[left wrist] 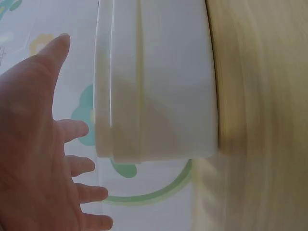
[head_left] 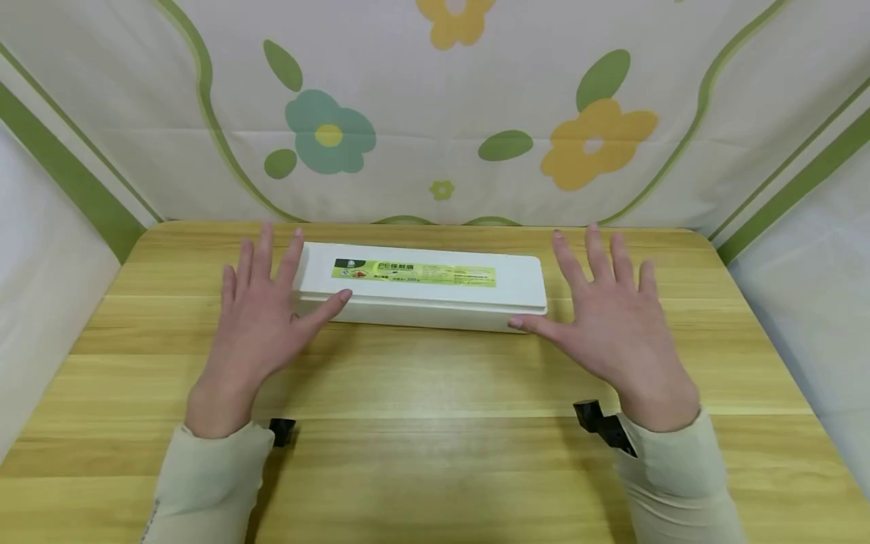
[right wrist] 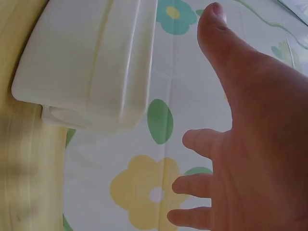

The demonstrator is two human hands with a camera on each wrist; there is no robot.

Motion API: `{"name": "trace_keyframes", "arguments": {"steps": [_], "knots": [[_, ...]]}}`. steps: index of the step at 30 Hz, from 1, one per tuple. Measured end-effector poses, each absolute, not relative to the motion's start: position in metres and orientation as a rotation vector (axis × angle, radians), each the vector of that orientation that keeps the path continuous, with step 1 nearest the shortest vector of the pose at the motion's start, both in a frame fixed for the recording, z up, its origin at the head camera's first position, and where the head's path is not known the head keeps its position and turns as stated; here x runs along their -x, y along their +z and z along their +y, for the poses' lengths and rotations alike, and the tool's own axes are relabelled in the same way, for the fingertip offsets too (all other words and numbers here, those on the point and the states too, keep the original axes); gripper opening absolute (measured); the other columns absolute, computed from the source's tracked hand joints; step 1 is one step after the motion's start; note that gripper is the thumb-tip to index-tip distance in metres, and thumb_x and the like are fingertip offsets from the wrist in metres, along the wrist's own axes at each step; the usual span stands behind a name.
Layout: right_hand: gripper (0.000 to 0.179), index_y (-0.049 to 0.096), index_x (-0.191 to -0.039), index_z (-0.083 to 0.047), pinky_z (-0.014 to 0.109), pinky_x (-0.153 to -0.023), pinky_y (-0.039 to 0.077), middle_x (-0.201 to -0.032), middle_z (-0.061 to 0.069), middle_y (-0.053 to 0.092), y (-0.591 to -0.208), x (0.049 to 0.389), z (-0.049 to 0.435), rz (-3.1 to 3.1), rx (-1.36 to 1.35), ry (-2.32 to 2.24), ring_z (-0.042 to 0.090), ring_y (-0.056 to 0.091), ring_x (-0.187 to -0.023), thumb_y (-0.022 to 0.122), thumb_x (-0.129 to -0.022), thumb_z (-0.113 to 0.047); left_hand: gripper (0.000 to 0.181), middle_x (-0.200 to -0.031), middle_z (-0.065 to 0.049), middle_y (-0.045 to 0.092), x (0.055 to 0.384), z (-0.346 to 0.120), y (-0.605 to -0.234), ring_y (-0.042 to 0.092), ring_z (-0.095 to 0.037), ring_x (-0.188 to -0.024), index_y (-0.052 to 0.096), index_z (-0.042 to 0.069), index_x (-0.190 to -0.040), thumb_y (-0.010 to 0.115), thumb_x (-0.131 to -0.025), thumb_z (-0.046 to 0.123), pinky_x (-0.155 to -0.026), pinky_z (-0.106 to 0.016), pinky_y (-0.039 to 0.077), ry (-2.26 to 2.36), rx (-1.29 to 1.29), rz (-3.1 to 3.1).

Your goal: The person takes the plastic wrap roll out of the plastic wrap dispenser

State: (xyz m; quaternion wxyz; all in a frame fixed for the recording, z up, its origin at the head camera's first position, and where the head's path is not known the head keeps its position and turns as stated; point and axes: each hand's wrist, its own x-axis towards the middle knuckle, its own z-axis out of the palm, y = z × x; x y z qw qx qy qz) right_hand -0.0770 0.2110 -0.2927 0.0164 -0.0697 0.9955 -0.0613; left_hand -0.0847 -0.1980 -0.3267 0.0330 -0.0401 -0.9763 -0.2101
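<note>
A long white cling film box with a green and yellow label lies on the wooden table, its lid down. At its left end my left hand hovers with fingers spread and thumb reaching over the box. My right hand is spread the same way by the right end. Both wrist views show a gap between the hand and the box: the left palm and the right palm face it, holding nothing.
The wooden table runs up to a white cloth backdrop printed with flowers and leaves. White cloth panels with green stripes stand at both sides. A small black device sits at the right wrist, another at the left.
</note>
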Motion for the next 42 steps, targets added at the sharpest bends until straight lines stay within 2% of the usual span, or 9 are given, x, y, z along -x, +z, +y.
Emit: {"name": "trace_keyframes", "arguments": {"steps": [6,11,13,15,17,19,26,32,42], "knots": [[0.121,0.001,-0.175,-0.032,0.074,-0.128,0.014,-0.182,0.016,-0.005,-0.298,0.081,0.203,3.047,0.290,-0.240,0.050,0.005,-0.166,0.043,-0.084,-0.100,0.115,-0.182,-0.013,-0.008,0.091,-0.207,-0.332,0.003,-0.051,-0.166,0.005,0.016,-0.175,0.067,-0.096,0.071,-0.123,-0.079,0.019,-0.839,0.123,-3.005],[0.111,0.014,-0.175,-0.028,0.068,-0.130,0.020,-0.181,0.016,0.013,-0.309,0.087,0.193,3.053,0.459,-0.327,0.047,0.013,-0.166,0.063,-0.091,-0.082,0.120,-0.182,-0.014,0.004,0.096,-0.217,-0.341,0.017,-0.049,-0.164,0.004,0.019,-0.175,0.081,-0.092,0.058,-0.121,-0.076,0.030,-1.125,0.111,-2.951],[0.106,0.020,-0.174,-0.027,0.066,-0.131,0.020,-0.181,0.013,0.018,-0.316,0.090,0.188,3.058,0.544,-0.361,0.046,0.014,-0.166,0.071,-0.093,-0.073,0.115,-0.178,-0.015,0.023,0.099,-0.220,-0.346,0.034,-0.045,-0.158,0.013,0.023,-0.175,0.086,-0.091,0.049,-0.115,-0.063,0.046,-1.247,0.131,-2.909],[0.102,0.024,-0.173,-0.027,0.064,-0.132,0.020,-0.181,0.011,0.017,-0.323,0.093,0.183,3.052,0.606,-0.385,0.044,0.014,-0.167,0.074,-0.094,-0.067,0.113,-0.171,-0.012,0.037,0.100,-0.222,-0.350,0.047,-0.038,-0.145,0.016,0.028,-0.174,0.089,-0.090,0.044,-0.101,-0.043,0.056,-1.347,0.142,-2.885],[0.100,0.025,-0.173,-0.027,0.065,-0.131,0.021,-0.182,0.010,0.016,-0.329,0.095,0.180,3.047,0.648,-0.391,0.045,0.013,-0.167,0.076,-0.094,-0.063,0.112,-0.162,-0.007,0.046,0.102,-0.223,-0.353,0.052,-0.029,-0.132,0.018,0.033,-0.173,0.091,-0.089,0.042,-0.085,-0.028,0.054,-1.424,0.138,-2.875],[0.098,0.027,-0.173,-0.028,0.067,-0.129,0.025,-0.182,0.010,0.016,-0.334,0.096,0.178,3.046,0.673,-0.398,0.045,0.012,-0.167,0.078,-0.095,-0.058,0.116,-0.159,-0.004,0.048,0.102,-0.225,-0.356,0.050,-0.025,-0.123,0.015,0.037,-0.173,0.092,-0.087,0.041,-0.078,-0.022,0.050,-1.461,0.125,-2.877],[0.089,0.032,-0.171,-0.021,0.070,-0.118,0.041,-0.178,0.015,0.026,-0.341,0.100,0.176,3.083,0.749,-0.415,0.050,0.018,-0.163,0.080,-0.099,-0.042,0.120,-0.166,-0.006,0.042,0.109,-0.231,-0.367,0.045,-0.025,-0.134,0.017,0.034,-0.174,0.096,-0.084,0.026,-0.088,-0.017,0.048,-1.626,0.137,-2.802],[0.088,0.034,-0.170,-0.018,0.067,-0.121,0.040,-0.175,0.017,0.032,-0.342,0.100,0.174,3.098,0.780,-0.421,0.050,0.022,-0.161,0.081,-0.098,-0.039,0.114,-0.162,0.000,0.045,0.113,-0.237,-0.373,0.045,-0.018,-0.136,0.024,0.035,-0.172,0.096,-0.084,0.021,-0.100,-0.019,0.043,-1.771,0.095,-2.776],[0.088,0.034,-0.169,-0.018,0.066,-0.120,0.041,-0.174,0.016,0.033,-0.343,0.101,0.173,3.100,0.775,-0.413,0.049,0.023,-0.160,0.081,-0.098,-0.040,0.102,-0.147,0.006,0.057,0.122,-0.246,-0.383,0.057,-0.009,-0.124,0.033,0.030,-0.170,0.092,-0.088,0.018,-0.097,-0.014,0.048,-1.894,0.118,-2.781]]}}
